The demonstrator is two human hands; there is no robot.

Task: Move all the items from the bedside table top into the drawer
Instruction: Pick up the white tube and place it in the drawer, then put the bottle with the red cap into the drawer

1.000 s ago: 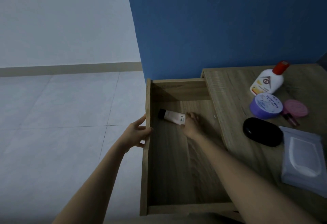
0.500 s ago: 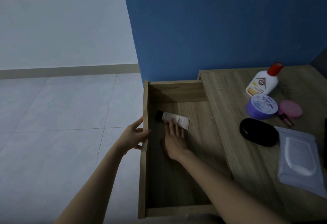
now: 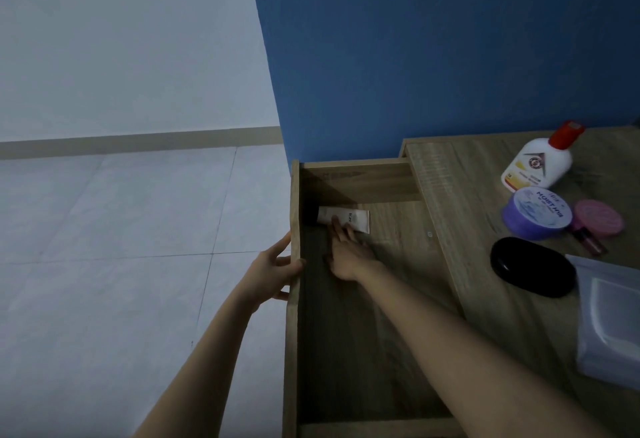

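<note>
The wooden drawer [image 3: 294, 316] is pulled out to the left of the bedside table top [image 3: 460, 188]. A white tube with a black cap [image 3: 353, 217] lies at the drawer's far left end. My right hand [image 3: 346, 250] rests flat inside the drawer, fingertips touching the tube, holding nothing. My left hand [image 3: 272, 269] grips the drawer's front panel. On the table top are a white bottle with a red cap [image 3: 540, 158], a purple jar [image 3: 536, 216], a pink round compact [image 3: 601, 217], a small lipstick [image 3: 590, 240], a black oval case [image 3: 533, 266] and a wipes pack [image 3: 609, 323].
A blue wall [image 3: 433, 56] stands right behind the table and drawer. Pale floor tiles [image 3: 121, 247] spread to the left of the drawer.
My right hand let go of the tube, flattened, and pushed it toward the drawer's far left corner. The left hand stayed on the drawer front.
</note>
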